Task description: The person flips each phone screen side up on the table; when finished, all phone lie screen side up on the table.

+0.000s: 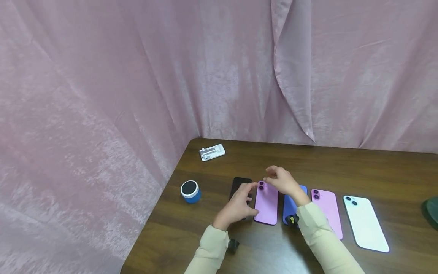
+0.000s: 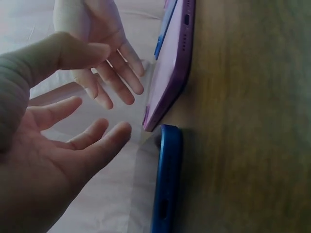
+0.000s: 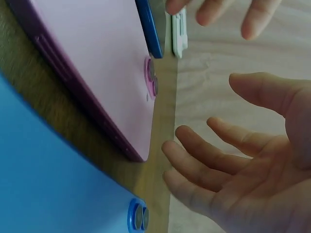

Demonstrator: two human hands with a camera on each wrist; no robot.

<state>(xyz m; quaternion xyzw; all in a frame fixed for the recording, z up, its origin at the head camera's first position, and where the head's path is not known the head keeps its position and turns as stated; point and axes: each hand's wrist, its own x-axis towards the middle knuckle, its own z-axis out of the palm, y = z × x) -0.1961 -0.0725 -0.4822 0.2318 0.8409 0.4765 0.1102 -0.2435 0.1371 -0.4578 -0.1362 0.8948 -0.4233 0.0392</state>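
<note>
A purple phone (image 1: pixel 266 207) lies on the table with its two camera lenses up. My left hand (image 1: pixel 237 206) hovers at its left side, thumb and fingers spread, partly covering a dark-faced phone (image 1: pixel 241 182). That phone shows a blue edge (image 2: pixel 170 179) in the left wrist view. Over the purple phone's upper right corner is my right hand (image 1: pixel 283 182), fingers loosely bent and holding nothing. In the right wrist view, the fingers of the right hand (image 3: pixel 233 170) stand apart from the purple phone (image 3: pixel 107 73). A blue phone (image 1: pixel 289 208) is partly hidden below the right wrist.
Right of the blue phone lie a pink phone (image 1: pixel 328 211) and a pale mint phone (image 1: pixel 367 224). A blue-and-white round device (image 1: pixel 190 191) stands left, with a white folding stand (image 1: pixel 212 152) behind. A dark green object (image 1: pixel 432 211) is at the right edge. Pink curtains (image 1: pixel 232 76) hang behind.
</note>
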